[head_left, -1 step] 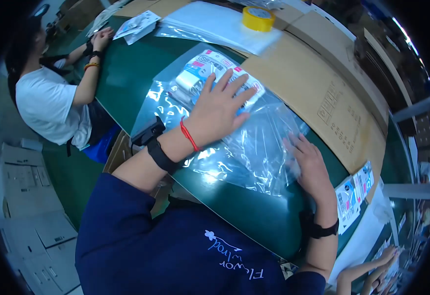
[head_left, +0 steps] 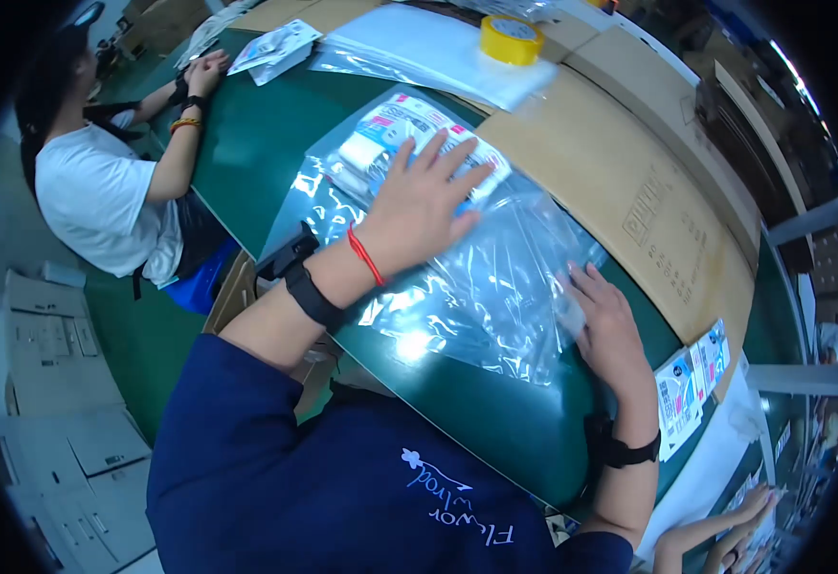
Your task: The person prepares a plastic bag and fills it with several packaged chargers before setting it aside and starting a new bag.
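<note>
A clear plastic bag (head_left: 481, 297) lies flat on the green table (head_left: 246, 153). Inside its far end are white, blue and pink packets (head_left: 390, 129). My left hand (head_left: 419, 206) rests palm down on the bag over those packets, fingers spread. A red string and a black band circle that wrist. My right hand (head_left: 610, 330) lies flat on the bag's near right edge with its fingers stretched onto the plastic. It wears a black wrist band too.
A brown cardboard sheet (head_left: 629, 191) lies beyond the bag. A yellow tape roll (head_left: 512, 38) sits on a stack of clear bags (head_left: 419, 48). More packets (head_left: 692, 383) lie at right. A person in white (head_left: 103, 191) sits left; another person's hands (head_left: 725, 536) are lower right.
</note>
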Available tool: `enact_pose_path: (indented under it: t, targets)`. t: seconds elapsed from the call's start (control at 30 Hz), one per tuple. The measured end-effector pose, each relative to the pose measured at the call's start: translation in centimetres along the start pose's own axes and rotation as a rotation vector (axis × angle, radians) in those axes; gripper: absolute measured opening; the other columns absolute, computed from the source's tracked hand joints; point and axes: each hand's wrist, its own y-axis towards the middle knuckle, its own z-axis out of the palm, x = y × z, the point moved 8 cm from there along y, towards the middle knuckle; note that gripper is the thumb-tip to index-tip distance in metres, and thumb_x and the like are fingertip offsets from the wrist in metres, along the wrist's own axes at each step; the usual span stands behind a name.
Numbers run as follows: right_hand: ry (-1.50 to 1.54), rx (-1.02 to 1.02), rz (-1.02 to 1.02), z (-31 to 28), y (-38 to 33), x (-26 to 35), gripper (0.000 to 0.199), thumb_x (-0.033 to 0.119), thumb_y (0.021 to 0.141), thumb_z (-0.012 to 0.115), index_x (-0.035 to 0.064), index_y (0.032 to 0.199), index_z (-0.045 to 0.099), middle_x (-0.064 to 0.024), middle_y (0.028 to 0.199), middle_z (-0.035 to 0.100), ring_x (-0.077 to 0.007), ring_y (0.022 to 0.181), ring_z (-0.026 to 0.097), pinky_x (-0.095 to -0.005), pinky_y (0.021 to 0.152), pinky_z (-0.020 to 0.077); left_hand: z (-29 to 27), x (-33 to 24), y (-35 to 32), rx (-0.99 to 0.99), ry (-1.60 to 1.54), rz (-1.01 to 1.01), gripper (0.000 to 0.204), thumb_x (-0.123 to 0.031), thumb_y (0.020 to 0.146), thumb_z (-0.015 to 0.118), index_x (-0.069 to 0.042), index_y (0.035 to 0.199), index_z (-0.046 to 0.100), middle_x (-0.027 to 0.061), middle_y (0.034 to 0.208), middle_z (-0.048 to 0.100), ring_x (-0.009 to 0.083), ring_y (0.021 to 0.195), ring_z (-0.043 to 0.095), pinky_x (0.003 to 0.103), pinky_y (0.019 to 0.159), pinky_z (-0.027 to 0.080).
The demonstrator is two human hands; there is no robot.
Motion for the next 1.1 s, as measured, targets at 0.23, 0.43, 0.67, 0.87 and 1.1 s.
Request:
enact_pose_path:
  t: [0.23,0.43,0.67,0.87,1.1]
  targets:
    - [0.046,-0.034,-0.025,2.9,-3.7,-6.5,0.05,0.012,0.082,0.064,0.0125,0.131,0.051,-0.0094,0.138,0.046,-0.0329,0.13,0.04,-0.0457,0.107,0.0313,3.7,7.6,-0.4,-0.071,0.328,-0.153,0.051,-0.035,0.085,0.06,-0.024,0.133,0.046,0.0097,0.141,0.04,0.0352,0.131,0.035,0.061,0.105,0.023]
    - [0.094,-0.045,-0.032,2.0,-3.8,-6.0,0.052,0.012,0.081,0.064,0.0126,0.131,0.051,-0.0099,0.139,0.046,-0.0335,0.13,0.039,-0.0457,0.107,0.0306,0.6,17.2,-1.5,0.044,0.509,-0.34,0.053,-0.034,0.088,0.058,-0.029,0.137,0.041,0.0099,0.145,0.036,0.0352,0.134,0.032,0.062,0.106,0.02]
    - [0.092,-0.067,0.012,1.6,-4.1,-5.8,0.051,0.009,0.079,0.065,0.0078,0.129,0.053,-0.0136,0.135,0.048,-0.0337,0.127,0.042,-0.0452,0.106,0.0328,-0.8,17.2,-1.0,-0.183,0.732,-0.432,0.052,-0.02,0.085,0.061,-0.018,0.135,0.045,0.0112,0.143,0.038,0.0335,0.134,0.033,0.058,0.106,0.025]
    - [-0.04,-0.067,0.081,1.0,-4.1,-3.6,0.048,0.008,0.078,0.066,0.0046,0.125,0.055,-0.0152,0.13,0.051,-0.0337,0.12,0.048,-0.0426,0.102,0.0364,0.8,-0.9,-1.3,-0.11,-0.147,0.053,0.048,-0.018,0.084,0.063,-0.012,0.129,0.05,0.0141,0.142,0.039,0.0341,0.132,0.035,0.052,0.11,0.023]
    - [-0.103,-0.03,0.208,0.3,-6.2,-4.0,0.047,0.008,0.077,0.067,0.0042,0.123,0.056,-0.0157,0.127,0.053,-0.0332,0.116,0.05,-0.0397,0.101,0.0385,7.7,-6.4,-2.8,0.231,-0.184,0.167,0.049,-0.035,0.086,0.06,-0.015,0.129,0.05,0.014,0.143,0.038,0.0343,0.133,0.034,0.056,0.108,0.022]
